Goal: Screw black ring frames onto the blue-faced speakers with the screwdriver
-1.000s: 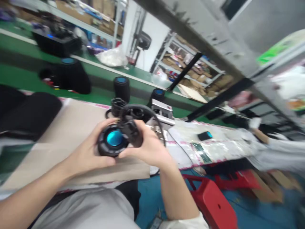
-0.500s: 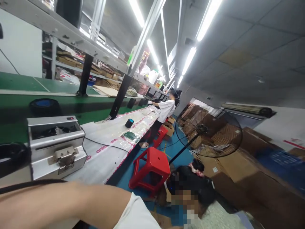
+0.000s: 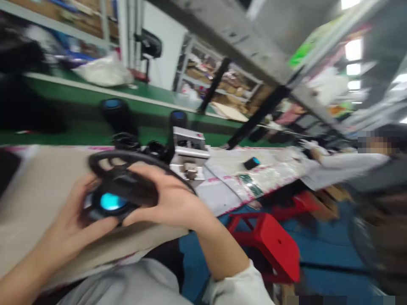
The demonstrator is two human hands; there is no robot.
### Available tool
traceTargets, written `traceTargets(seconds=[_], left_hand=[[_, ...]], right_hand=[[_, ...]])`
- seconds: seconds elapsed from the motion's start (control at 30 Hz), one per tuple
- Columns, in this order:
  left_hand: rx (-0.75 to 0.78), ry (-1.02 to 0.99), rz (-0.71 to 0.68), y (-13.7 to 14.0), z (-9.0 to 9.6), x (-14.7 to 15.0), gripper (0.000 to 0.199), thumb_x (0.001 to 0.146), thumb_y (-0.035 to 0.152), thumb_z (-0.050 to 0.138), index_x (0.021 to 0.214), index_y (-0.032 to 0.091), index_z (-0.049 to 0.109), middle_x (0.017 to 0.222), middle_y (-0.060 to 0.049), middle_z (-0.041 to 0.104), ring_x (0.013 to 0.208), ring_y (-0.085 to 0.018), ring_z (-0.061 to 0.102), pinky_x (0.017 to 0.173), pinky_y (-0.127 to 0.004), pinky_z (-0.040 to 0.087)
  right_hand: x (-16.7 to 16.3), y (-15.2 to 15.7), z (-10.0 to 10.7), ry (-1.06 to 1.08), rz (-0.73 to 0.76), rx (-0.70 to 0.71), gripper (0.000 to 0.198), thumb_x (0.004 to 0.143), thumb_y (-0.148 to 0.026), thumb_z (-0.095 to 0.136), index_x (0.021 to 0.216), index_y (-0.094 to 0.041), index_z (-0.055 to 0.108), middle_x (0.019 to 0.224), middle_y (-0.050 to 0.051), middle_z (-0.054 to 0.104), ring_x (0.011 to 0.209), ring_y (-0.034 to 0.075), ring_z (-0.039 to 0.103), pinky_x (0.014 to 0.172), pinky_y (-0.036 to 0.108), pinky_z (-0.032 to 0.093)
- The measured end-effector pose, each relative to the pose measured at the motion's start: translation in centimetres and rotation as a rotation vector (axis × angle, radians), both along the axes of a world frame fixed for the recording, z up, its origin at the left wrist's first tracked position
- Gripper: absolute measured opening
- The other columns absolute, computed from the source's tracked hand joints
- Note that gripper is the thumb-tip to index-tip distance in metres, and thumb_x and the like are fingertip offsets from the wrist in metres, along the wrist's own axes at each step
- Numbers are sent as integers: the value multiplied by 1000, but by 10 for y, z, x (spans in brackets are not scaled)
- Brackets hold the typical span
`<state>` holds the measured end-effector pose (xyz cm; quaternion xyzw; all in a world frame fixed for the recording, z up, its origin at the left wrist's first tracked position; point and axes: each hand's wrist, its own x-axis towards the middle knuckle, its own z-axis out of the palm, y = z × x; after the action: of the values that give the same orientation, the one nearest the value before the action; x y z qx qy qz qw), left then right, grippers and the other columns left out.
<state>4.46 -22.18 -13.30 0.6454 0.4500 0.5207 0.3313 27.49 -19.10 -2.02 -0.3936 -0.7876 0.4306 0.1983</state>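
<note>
In front of me, over the bench, both hands are at a black round thing with a bright blue end (image 3: pixel 112 201). My left hand (image 3: pixel 71 218) wraps its near left side, thumb along the lower rim. My right hand (image 3: pixel 168 197) is closed on a dark curved black piece (image 3: pixel 135 185) that lies over the top of the blue end. A black loop (image 3: pixel 103 163) shows just above the fingers. Motion blur hides the exact kind of these parts and whether they are joined. Behind my right hand stands a silver metal machine (image 3: pixel 190 154).
Black cylinders with blue tops (image 3: pixel 117 116) stand behind the hands, by the green conveyor (image 3: pixel 152 99). Another blue-ended cylinder (image 3: pixel 252 163) lies on the covered bench to the right. A red stool (image 3: pixel 273 245) is at lower right; a co-worker's white sleeve (image 3: pixel 349 165) reaches over the bench.
My view has swung left and down from the aisle to the bench. Earlier only one forearm crossed the bottom; now both hands show, holding the black parts.
</note>
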Motion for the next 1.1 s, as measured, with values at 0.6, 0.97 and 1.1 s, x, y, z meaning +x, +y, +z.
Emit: traceTargets(seconds=[0.6, 0.97, 1.1], left_hand=[[-34, 23, -4, -2, 12, 0, 82, 78, 46, 93, 148, 26, 56, 147, -12, 67, 133, -37, 68, 108, -45, 60], [-18, 57, -134, 19, 17, 47, 83, 77, 51, 95, 146, 27, 55, 146, -10, 65, 128, -34, 69, 105, -41, 62], [-28, 81, -168, 22, 18, 52, 84, 79, 50, 94, 148, 28, 53, 149, -10, 64, 131, -34, 68, 109, -43, 59]], right_hand=[[54, 14, 4, 834, -688, 237, 46, 86, -53, 90, 103, -23, 60, 97, 2, 78, 53, 13, 64, 55, 29, 55], [56, 63, -4, 771, -760, 394, 65, 91, -90, 62, 89, -27, 44, 60, -6, 46, 44, 13, 50, 43, 29, 41], [50, 68, -9, 744, -721, 356, 67, 88, -89, 66, 82, -26, 45, 57, -7, 48, 44, 10, 48, 42, 28, 39]])
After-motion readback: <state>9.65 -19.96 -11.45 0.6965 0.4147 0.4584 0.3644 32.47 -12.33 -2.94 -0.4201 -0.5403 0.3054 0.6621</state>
